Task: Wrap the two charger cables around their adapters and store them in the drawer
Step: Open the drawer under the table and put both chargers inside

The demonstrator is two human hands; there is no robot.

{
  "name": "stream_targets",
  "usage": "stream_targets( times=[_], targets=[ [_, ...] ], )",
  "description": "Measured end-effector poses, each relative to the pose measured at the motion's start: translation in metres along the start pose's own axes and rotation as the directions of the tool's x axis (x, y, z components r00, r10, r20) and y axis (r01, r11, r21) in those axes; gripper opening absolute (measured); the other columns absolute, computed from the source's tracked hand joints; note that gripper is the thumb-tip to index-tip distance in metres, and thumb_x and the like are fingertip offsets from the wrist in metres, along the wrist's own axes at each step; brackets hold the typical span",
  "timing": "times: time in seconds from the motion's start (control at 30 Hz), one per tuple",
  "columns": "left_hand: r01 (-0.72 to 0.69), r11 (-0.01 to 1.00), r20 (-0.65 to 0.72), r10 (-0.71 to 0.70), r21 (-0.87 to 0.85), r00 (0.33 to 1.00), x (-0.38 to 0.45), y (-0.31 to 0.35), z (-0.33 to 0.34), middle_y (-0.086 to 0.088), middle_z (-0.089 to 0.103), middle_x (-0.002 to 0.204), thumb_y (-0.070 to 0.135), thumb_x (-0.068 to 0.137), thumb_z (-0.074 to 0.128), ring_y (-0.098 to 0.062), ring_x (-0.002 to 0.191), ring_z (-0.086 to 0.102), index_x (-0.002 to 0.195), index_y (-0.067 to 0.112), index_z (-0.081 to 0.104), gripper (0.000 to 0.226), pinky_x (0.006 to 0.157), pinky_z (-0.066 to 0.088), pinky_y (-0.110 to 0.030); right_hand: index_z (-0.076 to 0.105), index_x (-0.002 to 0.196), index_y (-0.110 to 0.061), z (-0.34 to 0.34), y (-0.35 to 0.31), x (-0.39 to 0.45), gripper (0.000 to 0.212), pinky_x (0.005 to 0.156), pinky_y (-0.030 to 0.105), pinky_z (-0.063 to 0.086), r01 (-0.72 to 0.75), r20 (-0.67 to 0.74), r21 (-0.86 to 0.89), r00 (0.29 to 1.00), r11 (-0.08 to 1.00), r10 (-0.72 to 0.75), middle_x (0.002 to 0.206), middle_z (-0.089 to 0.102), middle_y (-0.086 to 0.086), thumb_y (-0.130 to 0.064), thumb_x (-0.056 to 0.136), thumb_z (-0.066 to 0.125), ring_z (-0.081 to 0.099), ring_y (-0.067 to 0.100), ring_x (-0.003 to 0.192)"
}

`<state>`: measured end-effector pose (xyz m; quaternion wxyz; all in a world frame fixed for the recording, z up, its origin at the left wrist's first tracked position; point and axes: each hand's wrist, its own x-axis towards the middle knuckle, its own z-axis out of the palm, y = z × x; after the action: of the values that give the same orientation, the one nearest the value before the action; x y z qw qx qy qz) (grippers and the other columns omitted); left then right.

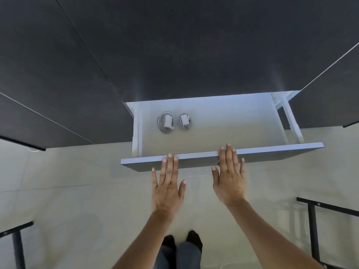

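Adapters (175, 122) wrapped, side by side, long axes front-to-back in drawer (252, 121).

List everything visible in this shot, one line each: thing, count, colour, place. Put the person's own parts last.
drawer: 1, white inside with a dark front panel, pulled open from under the dark desk, centre of view.
wrapped chargers: 2, white-grey, lying side by side on the drawer floor toward its left rear; the larger charger on the left, the smaller charger to its right, apart.
desk top: 1, dark grey, filling the upper half of the view.
floor: 1, pale tiles, below the drawer.
black metal frames: 2, one at lower left, one at lower right.
feet: 2, in black socks, bottom centre.
left hand: 1, fingers straight, fingertips at the drawer front.
right hand: 1, fingers straight, lying against the drawer front.
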<state>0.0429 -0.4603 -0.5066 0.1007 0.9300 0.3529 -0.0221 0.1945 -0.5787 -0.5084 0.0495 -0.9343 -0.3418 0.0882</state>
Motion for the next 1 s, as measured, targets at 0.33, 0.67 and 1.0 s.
stream_targets(
  times=[0.33, 0.67, 1.0],
  targets=[
    [-0.013, 0.999, -0.117, 0.017, 0.035, 0.993, 0.095, -0.013, 0.006, 0.003, -0.004, 0.159, 0.044, 0.096, 0.022, -0.012, 0.146, -0.009, 0.151, 0.015, 0.003, 0.065, 0.116, -0.003, -0.042, -0.022, 0.145, -0.019, -0.002, -0.008, 0.092, 0.061, 0.117, 0.039, -0.009, 0.08, -0.092, 0.039, 0.993, 0.996, -0.076, 0.154, -0.024, -0.001, -0.046, 0.096, 0.005, -0.018, 0.015, 0.143],
    [0.049, 0.997, -0.134, -0.04, 0.061, 0.99, 0.168, -0.022, 0.007, 0.002, -0.02, 0.154, 0.048, 0.095, -0.002, -0.016, 0.141, -0.019, 0.148, 0.017, -0.014, 0.062, 0.114, -0.011, -0.04, -0.018, 0.145, -0.016, 0.009, -0.011, 0.151, 0.064, 0.116, 0.04, -0.006, 0.093, -0.12, -0.029, 0.988, 0.995, -0.096, 0.154, -0.022, 0.002, -0.052, 0.093, -0.005, -0.013, 0.019, 0.144],
    [0.048, 0.999, -0.097, -0.046, 0.025, 0.994, 0.197, -0.024, 0.01, 0.002, -0.032, 0.147, 0.051, 0.093, 0.001, -0.02, 0.146, -0.012, 0.141, 0.018, -0.026, 0.064, 0.114, -0.011, -0.042, -0.021, 0.145, -0.017, 0.017, -0.017, 0.177, 0.067, 0.116, 0.038, -0.01, 0.074, -0.072, -0.001, 0.995, 0.997, -0.074, 0.155, -0.023, 0.004, -0.052, 0.095, 0.005, -0.017, 0.019, 0.144]
  ],
)
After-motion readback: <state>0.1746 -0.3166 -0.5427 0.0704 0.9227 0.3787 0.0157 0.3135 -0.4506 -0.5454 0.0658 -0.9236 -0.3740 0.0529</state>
